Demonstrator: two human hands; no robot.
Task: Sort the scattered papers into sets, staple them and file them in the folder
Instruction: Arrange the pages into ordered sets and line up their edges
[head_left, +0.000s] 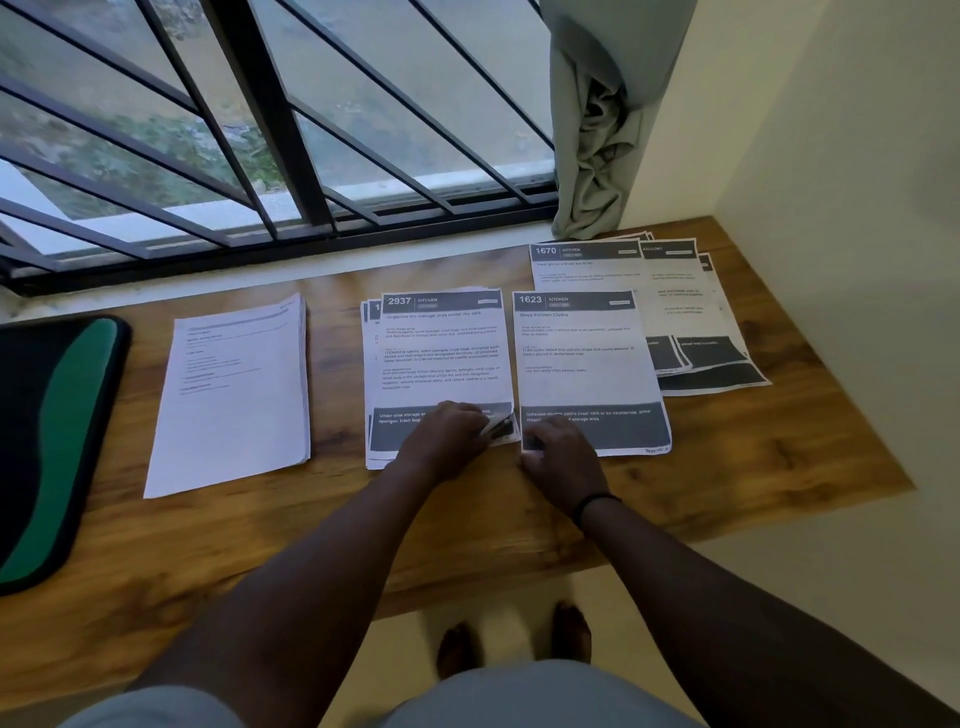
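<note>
Wooden bench (218, 545) under barred window: left hand (449, 441) pinching the lower right corner of the 2937 pile (441, 358), right hand (558, 457) fingers curled on the 1623 sheet (587, 364) edge, grasp unclear; folder (49, 447) at left edge.

The hands (498, 441) are hiding the 2937 sheet's (444, 358) lower right corner; beside it, the fanned papers' (691, 312) print is blurring.

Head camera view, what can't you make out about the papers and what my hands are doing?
- Lifted corner of the 2937 sheet: blurred, partly covered by the left hand.
- 1623 sheet corner: under the right hand.
- Fanned sheets under the 1670 sheet: mostly overlapped.
- Black-and-green folder: cut off by the left edge.
</note>
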